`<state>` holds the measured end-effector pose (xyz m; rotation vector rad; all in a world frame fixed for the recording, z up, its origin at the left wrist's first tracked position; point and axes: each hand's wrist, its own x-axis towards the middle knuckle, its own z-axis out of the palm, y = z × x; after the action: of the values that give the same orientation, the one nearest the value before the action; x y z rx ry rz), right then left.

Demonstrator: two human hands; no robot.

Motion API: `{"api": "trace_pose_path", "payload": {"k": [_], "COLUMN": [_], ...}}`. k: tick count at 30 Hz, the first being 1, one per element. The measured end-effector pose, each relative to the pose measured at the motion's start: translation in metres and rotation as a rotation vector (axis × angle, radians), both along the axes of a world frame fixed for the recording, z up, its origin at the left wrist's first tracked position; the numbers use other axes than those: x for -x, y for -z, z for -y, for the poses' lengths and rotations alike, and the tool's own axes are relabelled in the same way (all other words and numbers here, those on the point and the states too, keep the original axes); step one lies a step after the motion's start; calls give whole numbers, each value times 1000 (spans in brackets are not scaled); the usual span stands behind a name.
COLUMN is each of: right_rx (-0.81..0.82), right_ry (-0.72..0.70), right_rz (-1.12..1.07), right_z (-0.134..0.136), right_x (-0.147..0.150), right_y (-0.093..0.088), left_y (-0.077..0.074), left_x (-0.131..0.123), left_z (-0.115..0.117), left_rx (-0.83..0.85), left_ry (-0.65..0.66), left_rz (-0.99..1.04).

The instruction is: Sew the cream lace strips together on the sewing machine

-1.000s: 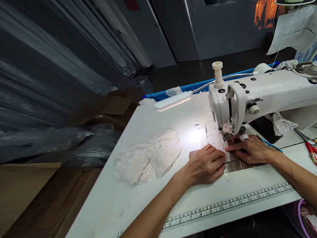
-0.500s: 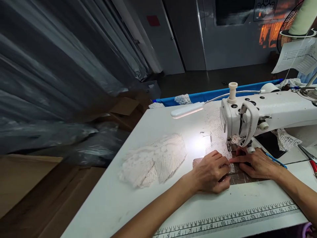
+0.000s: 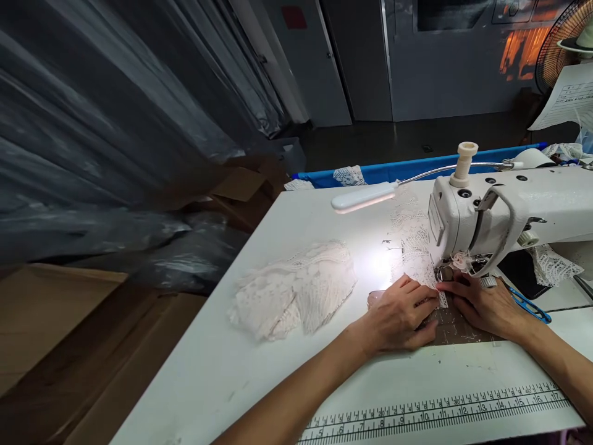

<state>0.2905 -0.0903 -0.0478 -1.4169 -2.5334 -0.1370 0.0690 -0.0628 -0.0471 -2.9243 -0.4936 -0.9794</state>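
At the white sewing machine, a strip of white lace runs along the table under the needle area. My left hand lies on its near end, fingers curled down on the lace just left of the presser foot. From the right, my right hand reaches beside the foot, its fingers bent and the index fingertip at the lace edge. Both hands rest over a brown plate strewn with thread bits. Their fingertips are partly hidden.
A pile of white lace lies left on the white table. A lamp lights the work. Blue thread snips and a dark phone-like slab lie right. A printed ruler follows the front edge. Cardboard boxes stand left.
The view has shifted slightly, so the table and machine sit differently in frame. Both hands stay by the presser foot on the lace, their fingers only slightly changed.
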Motion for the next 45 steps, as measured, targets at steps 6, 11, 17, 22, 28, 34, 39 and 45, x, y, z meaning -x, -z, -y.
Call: {"api": "trace_pose_path", "payload": {"k": [6,11,17,22,28,34,39,45], "right_rx": [193,260,258,276,259,389,431,441], "right_ry": [-23,-8,-18,-112,-143,-161,-133,-136], "right_rz": [-325,-491,-463,-379,-159,-131,-108,-107], "right_z": [-7,-6,-4,-1,4,4,5,4], "right_x": [-11,-10,-8,-10,-6,-3,-1,-2], "right_y": [-11,-25,-27,-22,-20,-30,-32,-33], "left_y": [-2,-2,-1,-1,-4,-4,-4,-8], "left_x": [-2,0,-4,-6,-8,-7,-7,-3], "left_z": [-5,-12,-11,-6,-5,-5,-5,-3], "left_rx": [87,167,249,495,507,220,-46,-70], "left_ry": [-8,28,5,-175,-182,-73,-33,1], "left_rz": [13,17,87,165,229,115,7,-84]}}
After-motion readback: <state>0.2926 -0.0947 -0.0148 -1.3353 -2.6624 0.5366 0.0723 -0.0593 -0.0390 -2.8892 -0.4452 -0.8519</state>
